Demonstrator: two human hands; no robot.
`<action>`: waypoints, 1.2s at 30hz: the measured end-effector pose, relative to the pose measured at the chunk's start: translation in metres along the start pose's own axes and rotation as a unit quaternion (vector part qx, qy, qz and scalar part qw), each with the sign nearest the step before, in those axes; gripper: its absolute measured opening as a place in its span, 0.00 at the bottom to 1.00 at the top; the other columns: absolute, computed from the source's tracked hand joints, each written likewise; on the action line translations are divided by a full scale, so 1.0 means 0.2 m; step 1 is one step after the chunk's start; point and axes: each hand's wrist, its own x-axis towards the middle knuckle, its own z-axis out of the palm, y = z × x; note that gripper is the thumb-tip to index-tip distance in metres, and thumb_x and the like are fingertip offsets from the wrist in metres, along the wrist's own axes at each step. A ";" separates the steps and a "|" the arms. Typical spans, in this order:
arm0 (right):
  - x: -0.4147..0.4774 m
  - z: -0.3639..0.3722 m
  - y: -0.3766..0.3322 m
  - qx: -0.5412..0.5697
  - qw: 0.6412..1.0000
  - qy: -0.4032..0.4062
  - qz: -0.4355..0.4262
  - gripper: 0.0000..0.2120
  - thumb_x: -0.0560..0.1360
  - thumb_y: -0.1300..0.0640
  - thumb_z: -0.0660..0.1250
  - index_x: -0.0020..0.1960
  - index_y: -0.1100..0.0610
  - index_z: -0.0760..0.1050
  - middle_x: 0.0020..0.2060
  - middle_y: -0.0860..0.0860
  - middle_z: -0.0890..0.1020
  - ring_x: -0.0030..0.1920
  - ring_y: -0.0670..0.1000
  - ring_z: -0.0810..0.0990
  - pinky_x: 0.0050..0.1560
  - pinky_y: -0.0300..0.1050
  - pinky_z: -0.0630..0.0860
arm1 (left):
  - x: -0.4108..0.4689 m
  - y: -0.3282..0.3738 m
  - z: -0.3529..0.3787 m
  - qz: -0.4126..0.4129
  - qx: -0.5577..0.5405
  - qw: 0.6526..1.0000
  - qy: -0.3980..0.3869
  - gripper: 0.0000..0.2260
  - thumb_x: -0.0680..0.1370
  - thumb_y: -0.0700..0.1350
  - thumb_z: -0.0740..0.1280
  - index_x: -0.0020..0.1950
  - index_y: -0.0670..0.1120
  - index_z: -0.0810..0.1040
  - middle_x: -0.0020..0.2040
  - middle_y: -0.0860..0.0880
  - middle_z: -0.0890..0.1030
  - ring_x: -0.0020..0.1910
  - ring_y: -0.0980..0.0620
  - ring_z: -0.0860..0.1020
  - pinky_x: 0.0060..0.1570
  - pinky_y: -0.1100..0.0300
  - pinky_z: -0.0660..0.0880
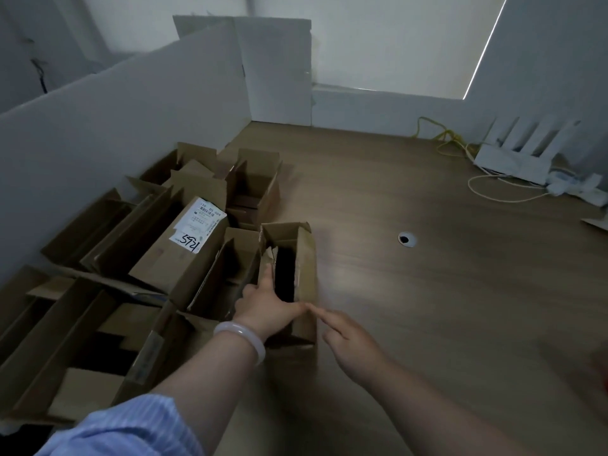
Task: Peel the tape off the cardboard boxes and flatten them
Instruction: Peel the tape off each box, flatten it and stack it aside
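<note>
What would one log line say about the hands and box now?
left hand: spread across near end of box | right hand: open, fingertips at box's near corner | box: open-topped, not yet flattened

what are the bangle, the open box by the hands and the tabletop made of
Bangle: pale, smooth, translucent-looking ring, perhaps jade or glass. Box: brown cardboard, matt, torn ragged at its flap. Tabletop: wood-grain surface with soft sheen, likely laminate.

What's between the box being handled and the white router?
Bare tabletop and one round cable hole between box and router; head view shows it.
</note>
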 end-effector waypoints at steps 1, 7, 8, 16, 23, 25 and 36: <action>0.00 0.00 0.02 0.017 1.000 0.008 0.006 0.22 0.80 0.61 0.55 0.69 0.41 0.67 0.70 0.44 0.67 0.70 0.41 0.63 0.68 0.33 0.56 | 0.00 -0.02 0.01 0.006 -0.020 1.000 0.001 0.50 0.66 0.62 0.72 0.76 0.61 0.40 0.72 0.44 0.57 0.69 0.38 0.62 0.66 0.42 0.66; 0.02 -0.05 0.17 0.083 0.984 0.079 0.135 0.23 0.80 0.53 0.60 0.74 0.51 0.61 0.71 0.51 0.67 0.69 0.48 0.68 0.65 0.40 0.64 | 0.01 -0.12 0.09 0.070 -0.080 0.994 0.023 0.46 0.70 0.56 0.73 0.77 0.59 0.45 0.70 0.46 0.61 0.67 0.43 0.67 0.64 0.45 0.70; 0.02 -0.05 0.20 0.083 0.981 0.079 0.155 0.25 0.80 0.52 0.61 0.75 0.51 0.60 0.72 0.52 0.67 0.69 0.50 0.68 0.65 0.41 0.65 | 0.01 -0.13 0.10 0.074 -0.090 0.993 0.017 0.47 0.69 0.56 0.73 0.77 0.59 0.43 0.70 0.46 0.62 0.67 0.43 0.67 0.64 0.45 0.70; 0.05 -0.02 0.30 0.141 0.969 0.073 0.190 0.28 0.79 0.48 0.61 0.76 0.51 0.56 0.73 0.56 0.64 0.71 0.52 0.66 0.62 0.38 0.63 | 0.01 -0.15 0.18 0.148 -0.099 0.984 0.007 0.46 0.70 0.54 0.74 0.77 0.60 0.46 0.72 0.53 0.60 0.69 0.51 0.64 0.66 0.51 0.68; 0.06 -0.04 0.37 0.387 0.882 0.136 0.234 0.37 0.75 0.44 0.65 0.77 0.53 0.52 0.72 0.53 0.66 0.68 0.53 0.70 0.68 0.50 0.66 | -0.03 -0.20 0.23 0.219 -0.086 0.972 -0.020 0.44 0.69 0.53 0.75 0.74 0.65 0.49 0.62 0.71 0.57 0.66 0.62 0.59 0.67 0.60 0.61; 0.04 -0.05 0.36 0.415 0.873 0.149 0.210 0.46 0.67 0.40 0.69 0.77 0.54 0.54 0.70 0.53 0.69 0.66 0.52 0.72 0.69 0.52 0.66 | -0.02 -0.21 0.22 0.224 -0.103 0.968 -0.036 0.44 0.69 0.52 0.75 0.72 0.69 0.49 0.61 0.76 0.54 0.67 0.62 0.59 0.68 0.59 0.61; -0.01 -0.21 0.19 0.276 0.938 0.184 0.105 0.42 0.66 0.33 0.70 0.75 0.42 0.58 0.72 0.45 0.65 0.69 0.43 0.63 0.72 0.45 0.60 | -0.05 -0.02 0.30 0.195 -0.221 0.955 -0.046 0.58 0.58 0.61 0.79 0.74 0.67 0.41 0.75 0.56 0.55 0.73 0.52 0.57 0.71 0.47 0.61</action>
